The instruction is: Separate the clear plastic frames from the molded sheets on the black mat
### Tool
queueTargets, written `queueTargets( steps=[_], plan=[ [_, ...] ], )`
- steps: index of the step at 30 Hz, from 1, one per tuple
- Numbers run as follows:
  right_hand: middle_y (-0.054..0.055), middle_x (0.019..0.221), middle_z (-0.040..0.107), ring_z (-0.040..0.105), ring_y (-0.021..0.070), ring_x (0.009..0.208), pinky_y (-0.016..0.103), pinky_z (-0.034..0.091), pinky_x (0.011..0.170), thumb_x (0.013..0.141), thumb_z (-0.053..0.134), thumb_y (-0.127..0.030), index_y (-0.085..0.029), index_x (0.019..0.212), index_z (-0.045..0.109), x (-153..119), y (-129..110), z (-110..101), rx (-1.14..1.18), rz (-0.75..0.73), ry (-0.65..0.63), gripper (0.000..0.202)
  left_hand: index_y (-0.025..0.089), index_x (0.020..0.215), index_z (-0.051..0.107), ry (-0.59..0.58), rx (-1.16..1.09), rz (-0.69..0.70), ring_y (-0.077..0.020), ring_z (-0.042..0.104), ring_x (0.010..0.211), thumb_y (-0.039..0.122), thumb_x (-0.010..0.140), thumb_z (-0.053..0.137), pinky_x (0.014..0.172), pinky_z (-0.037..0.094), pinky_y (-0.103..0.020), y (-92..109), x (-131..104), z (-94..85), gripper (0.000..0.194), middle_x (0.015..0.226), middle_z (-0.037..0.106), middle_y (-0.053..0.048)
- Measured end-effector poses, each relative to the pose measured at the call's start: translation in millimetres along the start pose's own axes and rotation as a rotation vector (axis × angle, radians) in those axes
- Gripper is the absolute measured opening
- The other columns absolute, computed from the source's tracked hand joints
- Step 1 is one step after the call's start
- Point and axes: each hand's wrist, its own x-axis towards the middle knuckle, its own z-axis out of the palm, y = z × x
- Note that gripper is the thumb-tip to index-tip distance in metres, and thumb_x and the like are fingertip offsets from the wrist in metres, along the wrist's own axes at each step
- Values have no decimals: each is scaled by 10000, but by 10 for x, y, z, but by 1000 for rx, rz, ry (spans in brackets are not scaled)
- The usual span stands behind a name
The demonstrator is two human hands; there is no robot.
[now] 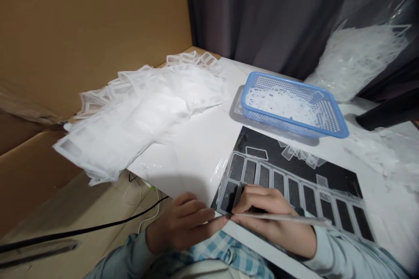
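Observation:
My right hand [266, 213] is closed, thumb and fingers pinching one end of a thin translucent strip [284, 217] that extends to the right over my wrist. The fingertips of my left hand [188, 222] meet that same end of the strip; its fingers are bent together, and what they grip is too small to make out. Under my right hand lies a clear plastic sheet with rows of rectangular frames [278, 183], spread on a black mat [340, 173]. A loose clear frame [256, 153] rests near the mat's upper left corner.
Behind the mat stands a blue basket [294, 128] holding small translucent pieces. A large pile of clear sheets [147, 109] covers the table's left side. At the back right is a filled plastic bag [356, 61]. Small clear pieces [303, 155] lie on the mat's far part.

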Motion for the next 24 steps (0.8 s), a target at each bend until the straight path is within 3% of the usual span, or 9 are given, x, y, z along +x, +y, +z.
queueTargets(
  steps=[14, 24],
  plan=[
    [21, 726, 620, 550, 114, 679, 238, 414, 631, 903, 659, -143, -142, 845, 660, -2, -56, 29, -101, -67, -8, 58, 183, 1055, 684, 8, -28, 1, -100, 540, 727, 145, 1011, 450, 668, 360, -286, -7, 22, -12, 241, 797, 647, 20],
    [77, 1064, 714, 570, 230, 986, 365, 467, 817, 1029, 411, -216, -159, 939, 664, -124, -115, 124, -607, -228, 58, 275, 190, 1042, 701, 28, -15, 3, -97, 547, 777, 144, 970, 545, 699, 365, -281, -14, -1, 22, 178, 805, 666, 38]
  ],
)
